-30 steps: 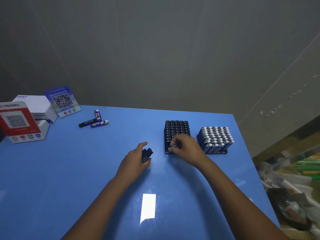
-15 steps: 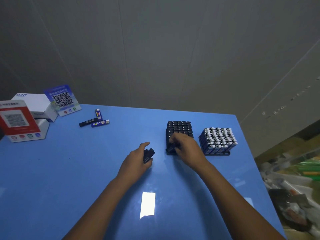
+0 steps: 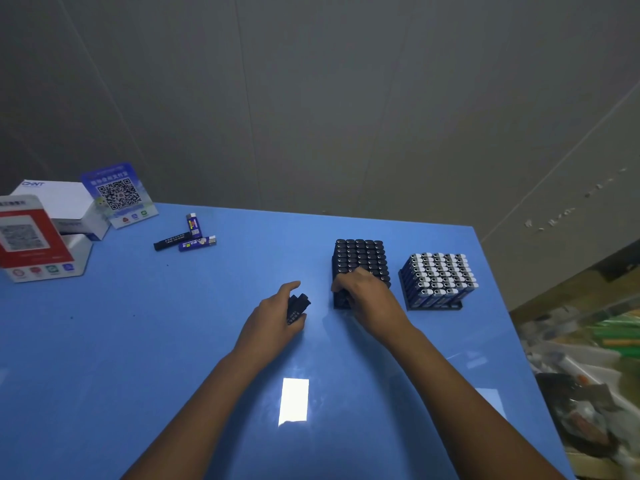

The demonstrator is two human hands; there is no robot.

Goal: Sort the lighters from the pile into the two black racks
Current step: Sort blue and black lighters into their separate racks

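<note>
Right hand [image 3: 367,296] fingers are being curled onto a black lighter at the black rack's [image 3: 360,258] near-left corner. Spare black lighters [image 3: 297,308], pointing rackward, are being gripped by the left hand [image 3: 273,320] just leftward.

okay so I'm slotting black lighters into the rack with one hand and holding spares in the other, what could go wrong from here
1. The right hand covers the near corner of the black-lighter rack, so the slot is hidden; a lighter could seat crooked or tip its neighbours.
2. The left hand grips several black lighters loosely at the fingertips; one might slip onto the blue table.
3. Three loose lighters lie far off near the QR signs, easy to overlook.
</note>
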